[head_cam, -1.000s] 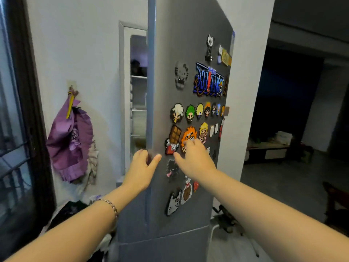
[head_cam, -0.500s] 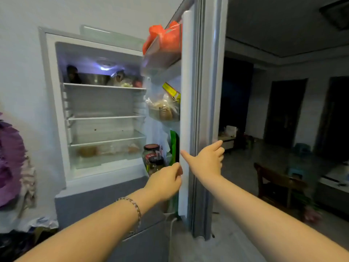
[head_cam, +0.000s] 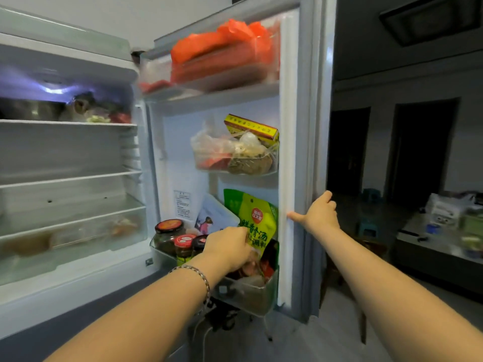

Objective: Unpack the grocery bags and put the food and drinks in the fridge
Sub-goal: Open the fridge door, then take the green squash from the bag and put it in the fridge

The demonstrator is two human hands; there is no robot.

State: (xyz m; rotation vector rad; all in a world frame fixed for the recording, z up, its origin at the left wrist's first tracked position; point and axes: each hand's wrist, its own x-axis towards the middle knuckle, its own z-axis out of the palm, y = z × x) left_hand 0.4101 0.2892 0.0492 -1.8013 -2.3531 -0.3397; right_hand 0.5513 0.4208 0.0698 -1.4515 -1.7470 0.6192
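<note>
Two hands are up at the fridge (head_cam: 78, 291), its lit cabinet filling the left of the frame. Its door (head_cam: 285, 152) stands open at centre, long axis upright, inner face toward us, free edge to the right. Bottom centre, the lower door bin (head_cam: 251, 296) carries a green pouch (head_cam: 257, 218), upright, top up. Right hand (head_cam: 317, 215) curls its fingers round the door's free edge, thumb on the white seal. Left hand (head_cam: 230, 246) sits curled against the pouch; whether it grips, I cannot tell. Jars (head_cam: 168, 231) stand just left of it.

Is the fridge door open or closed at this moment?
Open. The fridge door is swung wide, showing its inner bins and the lit shelves; the right hand grips its edge.
</note>
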